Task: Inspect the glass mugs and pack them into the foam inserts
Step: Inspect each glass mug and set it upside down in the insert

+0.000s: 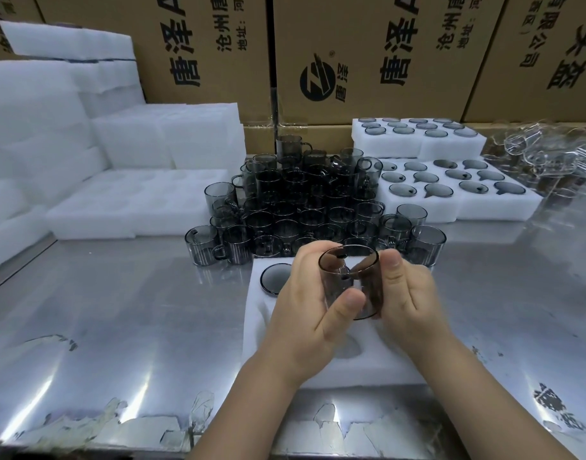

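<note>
Above the white foam insert (261, 330) on the steel counter (135, 310), the left hand (304, 317) and the right hand (409, 303) both curl their fingers (349, 302) round a smoky glass mug (348, 280), its long axis running 12 to 6 o'clock, mouth at 12, with an empty pocket (349, 350) at 6 o'clock.

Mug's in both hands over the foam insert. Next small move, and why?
Likely lower the held mug into the empty slot just below it. The left hand and right hand grip it above the foam insert, whose far-left slot already holds a packed mug.
</note>
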